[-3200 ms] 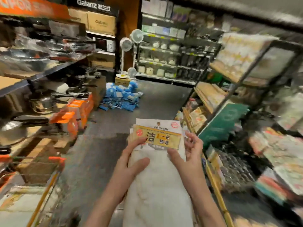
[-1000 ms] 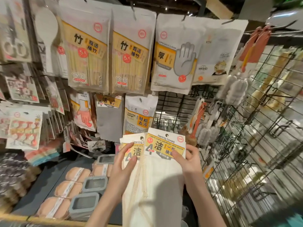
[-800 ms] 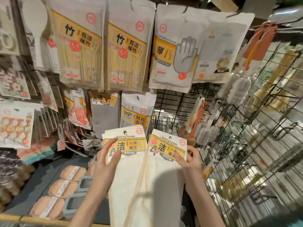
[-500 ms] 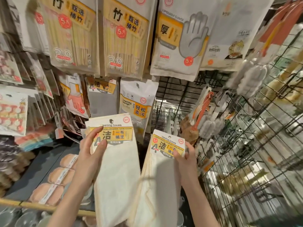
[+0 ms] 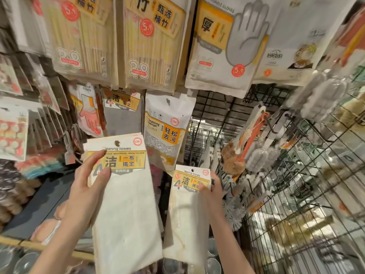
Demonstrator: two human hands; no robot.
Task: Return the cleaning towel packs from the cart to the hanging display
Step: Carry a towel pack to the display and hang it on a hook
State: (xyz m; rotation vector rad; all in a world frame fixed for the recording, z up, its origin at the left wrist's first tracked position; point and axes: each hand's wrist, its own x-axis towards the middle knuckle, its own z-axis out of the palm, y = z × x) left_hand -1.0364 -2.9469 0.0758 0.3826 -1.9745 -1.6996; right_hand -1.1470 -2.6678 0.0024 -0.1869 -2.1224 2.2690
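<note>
My left hand point(image 5: 87, 186) grips the yellow header card of a white cleaning towel pack point(image 5: 124, 204), raised toward the hanging display. Its hang hole sits just under a grey towel pack point(image 5: 121, 113) with the same yellow label that hangs on a hook there. My right hand point(image 5: 212, 191) pinches the header of a second white cleaning towel pack point(image 5: 186, 218), held lower and to the right. Both packs hang straight down from my fingers. The cart is out of view.
Chopstick packs point(image 5: 150, 42) and a disposable glove pack point(image 5: 227, 46) hang above. A cleaning sponge pack point(image 5: 167, 131) hangs right of the grey towels. A black wire grid point(image 5: 296, 194) with brushes fills the right side. A shelf with boxed goods point(image 5: 45, 228) lies below left.
I turned from the aisle to the hanging display. The stacked packs were split, one in each hand, and my left hand has lifted its pack up and left toward the grey towel hook.
</note>
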